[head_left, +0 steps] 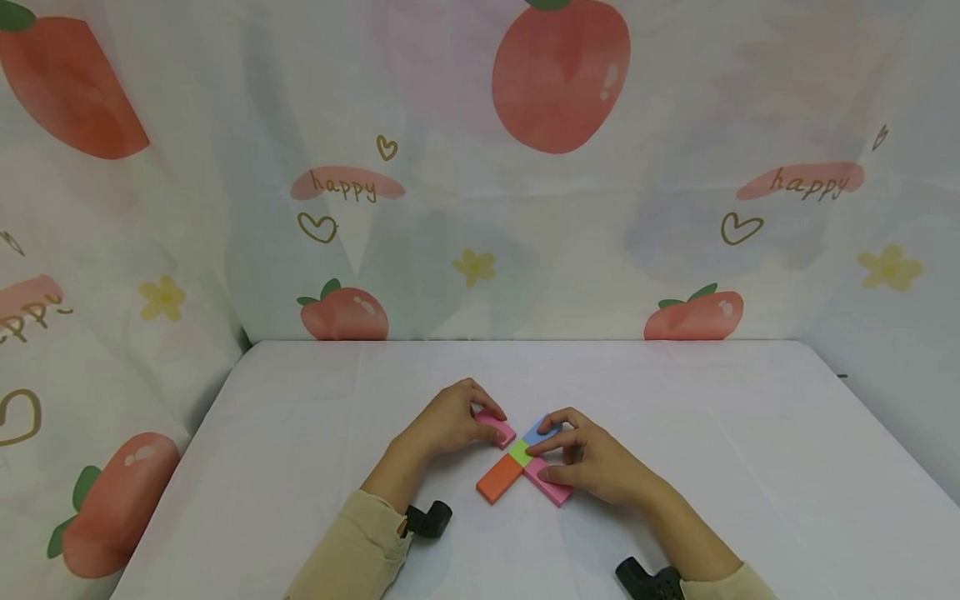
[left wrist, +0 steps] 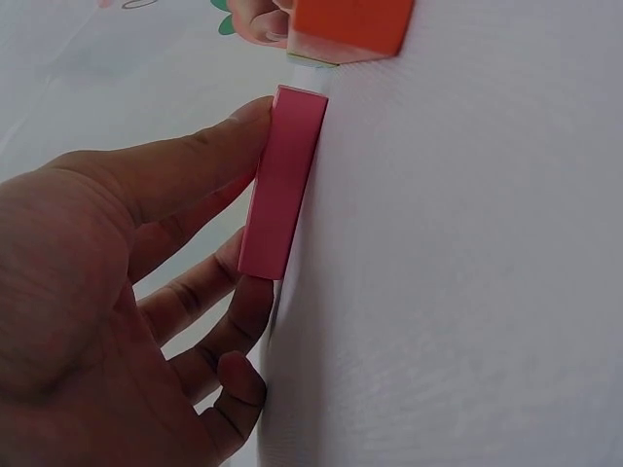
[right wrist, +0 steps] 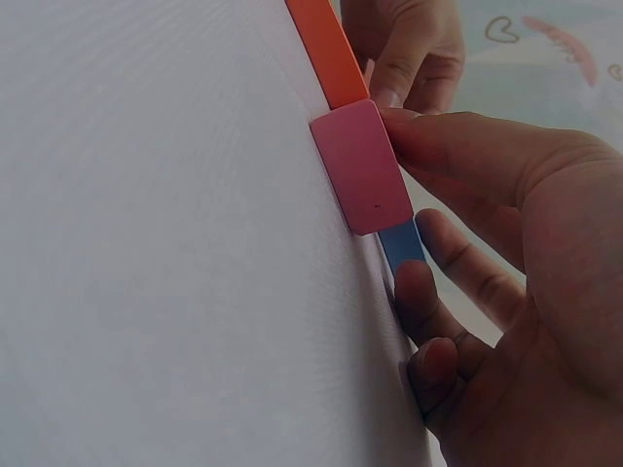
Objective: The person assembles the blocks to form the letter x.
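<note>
My left hand [head_left: 456, 418] pinches a pink block [head_left: 505, 432] between thumb and fingers; the left wrist view shows its narrow side, close above or on the cloth. A small gap separates it from a green block [head_left: 519, 452]. Around the green one lie an orange block [head_left: 499, 478] at lower left, a blue block [head_left: 534, 434] at upper right and a second pink block [head_left: 553, 490] at lower right, apparently touching it. My right hand [head_left: 596, 458] rests spread over these, thumb at the second pink block, fingertips at the green and blue ones, partly covering them.
A white cloth [head_left: 300, 467] covers the table. Behind it hangs a backdrop [head_left: 555, 233] printed with fruit, hearts and flowers, and a similar sheet [head_left: 112, 358] runs along the left. Black cameras [head_left: 430, 520] sit on both wrists.
</note>
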Action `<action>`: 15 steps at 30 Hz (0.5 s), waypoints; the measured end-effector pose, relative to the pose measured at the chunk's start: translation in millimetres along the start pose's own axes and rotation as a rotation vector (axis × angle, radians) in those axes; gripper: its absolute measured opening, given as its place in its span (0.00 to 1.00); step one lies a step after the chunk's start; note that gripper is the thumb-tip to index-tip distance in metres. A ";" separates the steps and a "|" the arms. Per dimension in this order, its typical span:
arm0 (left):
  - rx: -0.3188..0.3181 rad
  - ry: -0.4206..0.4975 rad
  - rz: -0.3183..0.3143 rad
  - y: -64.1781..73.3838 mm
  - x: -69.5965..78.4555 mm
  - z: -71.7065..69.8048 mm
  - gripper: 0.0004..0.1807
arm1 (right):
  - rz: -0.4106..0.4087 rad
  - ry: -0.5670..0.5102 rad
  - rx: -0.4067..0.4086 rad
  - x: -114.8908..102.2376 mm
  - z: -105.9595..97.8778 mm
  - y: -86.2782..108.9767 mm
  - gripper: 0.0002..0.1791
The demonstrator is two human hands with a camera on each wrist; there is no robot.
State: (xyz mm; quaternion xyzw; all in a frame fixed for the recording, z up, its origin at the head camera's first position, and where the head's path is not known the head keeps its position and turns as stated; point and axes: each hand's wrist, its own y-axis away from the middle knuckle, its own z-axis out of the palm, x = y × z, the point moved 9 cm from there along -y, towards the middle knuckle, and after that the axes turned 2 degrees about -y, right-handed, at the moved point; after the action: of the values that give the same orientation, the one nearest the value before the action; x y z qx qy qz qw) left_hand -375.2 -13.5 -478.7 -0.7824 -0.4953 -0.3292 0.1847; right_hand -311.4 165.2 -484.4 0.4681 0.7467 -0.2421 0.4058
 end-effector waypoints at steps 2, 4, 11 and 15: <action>0.000 -0.002 0.000 0.4 0.5 -0.2 0.11 | 0.001 0.002 0.001 0.0 0.0 0.1 0.14; -0.001 -0.004 -0.001 0.8 1.3 -0.3 0.11 | 0.003 0.004 0.001 0.3 0.0 0.1 0.14; -0.009 -0.009 0.002 0.0 2.2 0.9 0.11 | 0.006 0.004 0.001 1.0 -0.2 -0.1 0.14; -0.016 -0.012 0.005 -0.6 1.3 3.1 0.10 | -0.009 -0.009 0.001 0.3 -0.6 0.0 0.14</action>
State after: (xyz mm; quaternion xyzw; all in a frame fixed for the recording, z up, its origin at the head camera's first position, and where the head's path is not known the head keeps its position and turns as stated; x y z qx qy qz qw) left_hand -374.3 -10.5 -479.9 -0.7871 -0.4916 -0.3281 0.1764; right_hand -311.7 165.7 -484.4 0.4638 0.7467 -0.2464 0.4081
